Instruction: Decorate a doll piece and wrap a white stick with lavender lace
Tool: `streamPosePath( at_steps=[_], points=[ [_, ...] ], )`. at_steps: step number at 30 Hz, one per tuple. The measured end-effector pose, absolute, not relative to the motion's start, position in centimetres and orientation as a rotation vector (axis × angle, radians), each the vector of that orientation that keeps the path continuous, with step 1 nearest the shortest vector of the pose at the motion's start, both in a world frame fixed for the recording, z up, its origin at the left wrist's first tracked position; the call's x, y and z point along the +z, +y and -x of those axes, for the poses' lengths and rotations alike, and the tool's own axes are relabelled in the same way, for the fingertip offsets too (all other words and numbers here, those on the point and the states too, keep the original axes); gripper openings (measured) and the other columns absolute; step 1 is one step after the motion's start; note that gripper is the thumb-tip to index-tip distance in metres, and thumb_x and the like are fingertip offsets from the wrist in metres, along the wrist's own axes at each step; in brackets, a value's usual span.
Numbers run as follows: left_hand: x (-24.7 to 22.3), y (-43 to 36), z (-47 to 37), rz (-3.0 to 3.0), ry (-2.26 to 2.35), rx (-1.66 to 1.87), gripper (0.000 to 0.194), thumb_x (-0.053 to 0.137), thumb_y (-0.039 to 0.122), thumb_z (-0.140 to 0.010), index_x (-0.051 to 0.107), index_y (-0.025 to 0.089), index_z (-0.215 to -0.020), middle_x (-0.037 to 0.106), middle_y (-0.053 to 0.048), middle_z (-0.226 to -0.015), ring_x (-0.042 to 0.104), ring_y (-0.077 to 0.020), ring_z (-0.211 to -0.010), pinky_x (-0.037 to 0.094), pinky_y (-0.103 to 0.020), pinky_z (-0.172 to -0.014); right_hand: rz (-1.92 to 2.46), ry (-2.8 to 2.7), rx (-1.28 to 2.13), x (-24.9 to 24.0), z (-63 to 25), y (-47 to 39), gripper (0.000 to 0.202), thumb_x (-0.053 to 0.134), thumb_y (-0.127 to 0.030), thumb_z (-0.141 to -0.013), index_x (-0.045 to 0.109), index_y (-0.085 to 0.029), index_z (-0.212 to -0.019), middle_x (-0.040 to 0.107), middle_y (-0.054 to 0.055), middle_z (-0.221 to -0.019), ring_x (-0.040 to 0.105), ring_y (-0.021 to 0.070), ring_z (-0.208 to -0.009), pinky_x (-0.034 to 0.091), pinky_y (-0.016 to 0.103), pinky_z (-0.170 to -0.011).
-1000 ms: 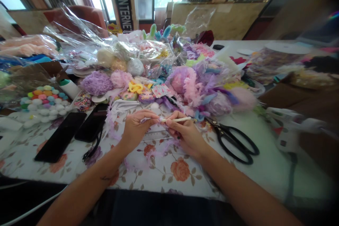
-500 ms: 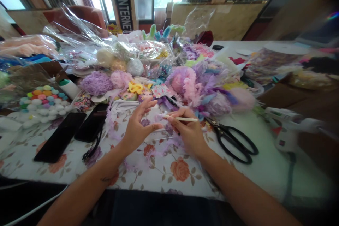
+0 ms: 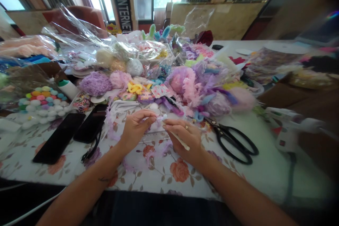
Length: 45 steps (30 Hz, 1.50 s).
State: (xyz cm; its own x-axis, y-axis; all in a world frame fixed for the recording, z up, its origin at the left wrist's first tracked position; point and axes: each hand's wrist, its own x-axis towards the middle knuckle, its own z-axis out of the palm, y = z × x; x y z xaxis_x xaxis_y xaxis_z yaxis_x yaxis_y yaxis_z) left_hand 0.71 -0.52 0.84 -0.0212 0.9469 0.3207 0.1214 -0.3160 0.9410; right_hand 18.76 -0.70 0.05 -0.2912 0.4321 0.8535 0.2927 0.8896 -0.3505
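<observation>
My left hand is closed in a pinch on fluffy lilac yarn. Facing it across a small gap, my right hand grips a slim cream crochet hook, whose back end slants down over the palm. The hook's tip is hidden by the fingers. A small pale blue bit shows at the right fingertips. Loose lilac strands trail down onto the flowered cloth below both hands.
Black-handled scissors lie to the right, with a white glue gun beyond. Two dark phones rest on the left. Bags of pompoms and heaped yarn balls fill the back of the table.
My left hand has gone from spread fingers to a pinch on the lilac yarn. In my right hand the crochet hook has swung from nearly level to slanting downward.
</observation>
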Motion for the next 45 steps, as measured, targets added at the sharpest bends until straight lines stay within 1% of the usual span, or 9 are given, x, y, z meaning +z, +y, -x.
streamPosePath(
  at_steps=[6, 13, 16, 19, 23, 26, 35, 41, 45],
  points=[
    [0.9, -0.7, -0.6, -1.596, 1.187, 1.395, 0.018, 0.066, 0.037, -0.081, 0.07, 0.02, -0.076, 0.068, -0.006, -0.085, 0.062, -0.016, -0.069, 0.048, -0.023, -0.052, 0.604, -1.849, 0.211, -0.4, -18.6, -0.7, 0.019, 0.057, -0.006, -0.084, 0.064, -0.023, -0.089, 0.075, 0.007, -0.092, 0.072, 0.0187, -0.081, 0.061, 0.032, -0.072],
    [0.5, -0.8, -0.8, -1.58, 1.214, 1.372, 0.018, 0.064, 0.037, -0.083, 0.069, 0.02, -0.08, 0.069, -0.005, -0.089, 0.064, -0.0168, -0.076, 0.05, -0.024, -0.059, 0.677, -1.766, 0.362, -0.6, -18.2, -0.8, 0.014, 0.06, -0.008, -0.084, 0.062, -0.022, -0.082, 0.074, 0.006, -0.088, 0.071, 0.0173, -0.076, 0.058, 0.03, -0.068],
    [0.4, -0.6, -0.9, -1.437, 1.149, 1.338, 0.028, 0.065, 0.04, -0.083, 0.07, 0.02, -0.101, 0.072, -0.008, -0.102, 0.066, -0.0201, -0.09, 0.054, -0.027, -0.07, 0.805, -1.626, 0.514, 0.0, -17.9, -0.8, 0.011, 0.065, -0.015, -0.083, 0.06, -0.021, -0.075, 0.074, 0.003, -0.084, 0.067, 0.0149, -0.066, 0.054, 0.027, -0.06],
    [0.3, -0.4, -0.7, -1.367, 1.086, 1.406, 0.038, 0.06, 0.04, -0.087, 0.063, 0.021, -0.119, 0.071, -0.008, -0.111, 0.064, -0.0204, -0.104, 0.051, -0.031, -0.088, 0.861, -1.486, 0.705, 0.4, -17.7, -0.5, 0.011, 0.069, -0.02, -0.08, 0.061, -0.02, -0.073, 0.073, 0.002, -0.081, 0.059, 0.0114, -0.055, 0.048, 0.025, -0.05],
    [0.5, -0.5, -0.5, -1.494, 1.253, 1.464, 0.025, 0.059, 0.04, -0.087, 0.07, 0.021, -0.099, 0.071, -0.006, -0.102, 0.064, -0.0196, -0.099, 0.05, -0.031, -0.089, 0.873, -1.326, 0.99, 0.6, -17.7, -0.2, 0.016, 0.072, -0.025, -0.079, 0.06, -0.019, -0.069, 0.071, 0.002, -0.076, 0.046, 0.0067, -0.044, 0.038, 0.022, -0.041],
    [0.6, -0.8, -0.8, -1.669, 1.244, 1.421, 0.023, 0.07, 0.038, -0.079, 0.071, 0.02, -0.094, 0.071, -0.006, -0.1, 0.064, -0.0205, -0.098, 0.049, -0.031, -0.09, 0.894, -1.331, 1.027, 0.5, -17.8, -0.2, 0.017, 0.073, -0.027, -0.078, 0.061, -0.018, -0.07, 0.07, 0.002, -0.076, 0.046, 0.007, -0.048, 0.037, 0.021, -0.043],
    [0.1, -1.0, -1.4, -1.537, 1.263, 1.395, 0.023, 0.074, 0.035, -0.075, 0.072, 0.021, -0.093, 0.072, -0.004, -0.091, 0.065, -0.0165, -0.082, 0.053, -0.026, -0.073, 0.909, -1.323, 1.139, 0.7, -17.9, -0.3, 0.018, 0.073, -0.031, -0.078, 0.062, -0.018, -0.073, 0.057, -0.004, -0.056, 0.043, 0.0069, -0.045, 0.032, 0.021, -0.041],
    [0.1, -0.7, -1.2, -1.443, 1.25, 1.39, 0.02, 0.073, 0.038, -0.076, 0.074, 0.019, -0.082, 0.069, -0.001, -0.073, 0.057, -0.011, -0.062, 0.045, -0.021, -0.055, 0.88, -1.244, 1.241, 0.8, -17.9, -0.2, 0.017, 0.074, -0.03, -0.077, 0.062, -0.018, -0.073, 0.054, -0.005, -0.053, 0.042, 0.006, -0.042, 0.029, 0.02, -0.04],
    [0.0, -0.7, -1.1, -1.407, 1.268, 1.389, 0.019, 0.074, 0.038, -0.074, 0.075, 0.02, -0.078, 0.065, -0.001, -0.066, 0.053, -0.0108, -0.058, 0.04, -0.021, -0.051, 0.878, -1.222, 1.31, 0.7, -17.9, -0.2, 0.018, 0.075, -0.031, -0.076, 0.062, -0.018, -0.073, 0.052, -0.006, -0.05, 0.042, 0.006, -0.042, 0.027, 0.02, -0.039]
  ],
)
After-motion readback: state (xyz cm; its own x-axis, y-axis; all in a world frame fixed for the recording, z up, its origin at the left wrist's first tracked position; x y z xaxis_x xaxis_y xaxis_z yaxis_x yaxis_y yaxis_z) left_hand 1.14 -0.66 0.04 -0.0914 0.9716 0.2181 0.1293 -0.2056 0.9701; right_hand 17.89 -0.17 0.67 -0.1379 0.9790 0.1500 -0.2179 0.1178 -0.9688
